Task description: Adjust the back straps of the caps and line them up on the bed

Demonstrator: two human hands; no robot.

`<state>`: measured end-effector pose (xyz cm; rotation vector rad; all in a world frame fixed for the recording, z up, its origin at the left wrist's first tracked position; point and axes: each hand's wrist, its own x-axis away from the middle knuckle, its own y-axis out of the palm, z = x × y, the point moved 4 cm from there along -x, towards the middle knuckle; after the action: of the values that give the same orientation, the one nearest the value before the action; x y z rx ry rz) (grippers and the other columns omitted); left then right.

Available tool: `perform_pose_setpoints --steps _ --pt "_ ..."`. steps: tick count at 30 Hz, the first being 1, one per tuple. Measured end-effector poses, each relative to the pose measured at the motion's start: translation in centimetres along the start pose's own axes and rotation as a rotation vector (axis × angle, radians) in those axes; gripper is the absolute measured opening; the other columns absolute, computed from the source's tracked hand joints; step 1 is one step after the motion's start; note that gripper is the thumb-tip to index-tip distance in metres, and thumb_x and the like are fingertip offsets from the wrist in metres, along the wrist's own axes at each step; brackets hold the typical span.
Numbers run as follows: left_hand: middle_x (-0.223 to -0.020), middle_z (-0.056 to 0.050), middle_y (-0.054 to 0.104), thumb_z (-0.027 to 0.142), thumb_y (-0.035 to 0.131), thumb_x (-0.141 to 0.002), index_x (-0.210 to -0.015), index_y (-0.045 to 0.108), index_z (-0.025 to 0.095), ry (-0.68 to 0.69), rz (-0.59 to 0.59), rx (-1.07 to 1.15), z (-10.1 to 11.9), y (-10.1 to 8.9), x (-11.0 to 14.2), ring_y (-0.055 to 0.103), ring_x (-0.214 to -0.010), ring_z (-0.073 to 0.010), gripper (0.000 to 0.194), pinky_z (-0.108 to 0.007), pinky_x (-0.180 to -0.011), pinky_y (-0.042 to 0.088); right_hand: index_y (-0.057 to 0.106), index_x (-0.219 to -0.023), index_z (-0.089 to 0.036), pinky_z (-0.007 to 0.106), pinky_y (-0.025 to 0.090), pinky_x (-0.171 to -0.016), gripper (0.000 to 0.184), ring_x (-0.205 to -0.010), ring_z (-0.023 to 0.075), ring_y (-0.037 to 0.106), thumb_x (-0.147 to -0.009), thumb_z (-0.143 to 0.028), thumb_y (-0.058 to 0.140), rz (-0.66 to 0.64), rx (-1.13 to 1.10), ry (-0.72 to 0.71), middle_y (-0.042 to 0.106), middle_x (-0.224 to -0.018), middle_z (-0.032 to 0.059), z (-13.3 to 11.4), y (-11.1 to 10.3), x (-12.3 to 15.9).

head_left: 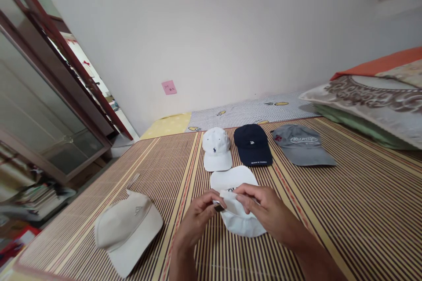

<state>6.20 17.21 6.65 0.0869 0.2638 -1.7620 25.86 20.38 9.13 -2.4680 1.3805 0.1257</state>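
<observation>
A white cap lies in front of me with its brim pointing away and dark lettering partly covered by my fingers. My left hand pinches one end of its strap, beside a small dark buckle. Thumb and fingers of my right hand are closed on the pale strap of the same cap. Just beyond it sit another white cap with a small blue logo, a navy cap and a grey cap in a row. To the left rests a beige cap.
A striped bamboo mat covers the bed under the caps. Pillows are stacked at the right, against a pale wall bearing a pink note. Beyond the bed's left side stand a glass-paneled door and a stack of books.
</observation>
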Motion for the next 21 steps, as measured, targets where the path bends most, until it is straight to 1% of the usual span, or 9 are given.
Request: perform_pose_setpoints --steps 3,7,9,16,21 --pt "-0.095 -0.004 0.066 0.036 0.070 -0.096 -0.092 0.077 0.021 0.005 -0.012 -0.002 0.13 0.14 -0.05 0.060 -0.095 -0.0206 0.017 -0.031 -0.087 0.042 0.074 -0.090 -0.019 0.030 0.040 -0.070 0.030 -0.077 0.0182 0.059 -0.100 -0.039 0.055 -0.074 0.060 0.000 0.070 -0.082 0.0018 -0.47 0.02 0.14" --pt "-0.097 -0.004 0.066 0.037 0.069 -0.096 -0.094 0.077 0.021 0.009 -0.025 0.006 0.31 0.29 -0.12 0.060 -0.097 -0.0209 0.018 -0.032 -0.088 0.042 0.075 -0.092 -0.020 0.031 0.042 -0.075 0.031 -0.083 0.0196 0.064 -0.103 -0.038 0.053 -0.072 0.111 -0.009 0.074 -0.087 0.0023 -0.42 -0.16 0.20" --pt "-0.097 -0.004 0.066 0.038 0.069 -0.096 -0.095 0.077 0.020 0.001 -0.028 0.009 0.28 0.33 -0.14 0.060 -0.097 -0.0212 0.019 -0.032 -0.089 0.042 0.074 -0.090 -0.020 0.031 0.042 -0.076 0.030 -0.083 0.0192 0.064 -0.103 -0.037 0.052 -0.069 0.132 -0.013 0.074 -0.086 0.0016 -0.21 -0.09 0.20" --pt "-0.097 -0.004 0.066 0.036 0.066 -0.098 -0.095 0.075 0.021 -0.012 -0.036 0.018 -0.02 0.33 -0.02 0.061 -0.097 -0.0207 0.017 -0.032 -0.089 0.043 0.067 -0.083 -0.020 0.030 0.038 -0.070 0.031 -0.077 0.0176 0.059 -0.104 -0.037 0.051 -0.102 0.191 -0.003 0.068 -0.080 -0.0006 0.38 0.16 0.16" --pt "-0.097 -0.004 0.066 0.041 0.066 -0.098 -0.095 0.074 0.021 -0.017 -0.033 0.004 -0.12 0.28 0.03 0.060 -0.096 -0.0208 0.022 -0.032 -0.088 0.042 0.070 -0.086 -0.021 0.031 0.037 -0.072 0.031 -0.079 0.0181 0.062 -0.104 -0.037 0.051 -0.104 0.242 -0.020 0.071 -0.083 -0.0001 0.35 0.00 0.15"
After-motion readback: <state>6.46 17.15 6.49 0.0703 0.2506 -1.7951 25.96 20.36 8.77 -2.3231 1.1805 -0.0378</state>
